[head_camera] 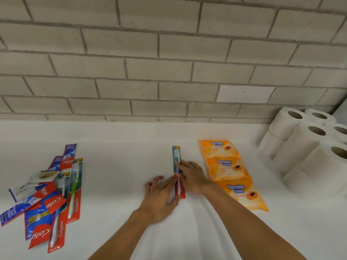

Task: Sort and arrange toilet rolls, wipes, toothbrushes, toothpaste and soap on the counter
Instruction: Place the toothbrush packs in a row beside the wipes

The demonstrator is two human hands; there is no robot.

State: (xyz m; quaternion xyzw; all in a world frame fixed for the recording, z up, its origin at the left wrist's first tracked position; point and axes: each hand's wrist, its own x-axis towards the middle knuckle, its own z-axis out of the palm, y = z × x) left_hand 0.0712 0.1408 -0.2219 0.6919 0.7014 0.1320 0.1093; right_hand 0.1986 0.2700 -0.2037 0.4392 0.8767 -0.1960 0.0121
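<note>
While both hands press flat on the toothbrush pack (177, 166), left hand (159, 197) at its near end, right hand (191, 177) mid-way, neither clenched, a nudge could skew it into the wipes (231, 171) just beside; toilet rolls (308, 147) beyond them look safe

Grey brick wall (169, 53) behind

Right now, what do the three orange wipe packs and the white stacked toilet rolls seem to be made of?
The three orange wipe packs look like soft plastic film, slightly glossy, with crinkled sealed edges and printed labels. The white stacked toilet rolls look like matte soft paper wound around brown tubes, probably cardboard, seen in their open centres.
</note>
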